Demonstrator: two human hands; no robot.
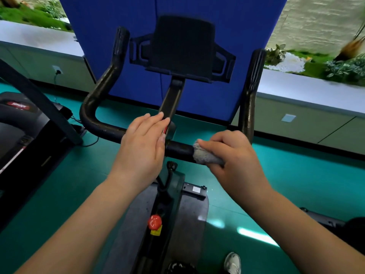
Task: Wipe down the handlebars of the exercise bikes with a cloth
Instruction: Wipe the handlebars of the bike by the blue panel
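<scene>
Both hands were up on the bike's bar, cloth in the right one.

Right hand was curled round a grey cloth, holding it wrapped on the black handlebar just right of the center stem. Left hand lay flat, fingers straight, over the bar's middle, gripping nothing. Further out, a tablet holder stood against a blue panel, teal floor underneath.

A teal floor carries everything here. The exercise bike stands on it at the centre, its grey base running toward the bottom edge. A black machine, seemingly a treadmill, stands on the floor at the left, with black cables trailing beside it. A white sneaker rests on the floor near the bottom edge.
</scene>
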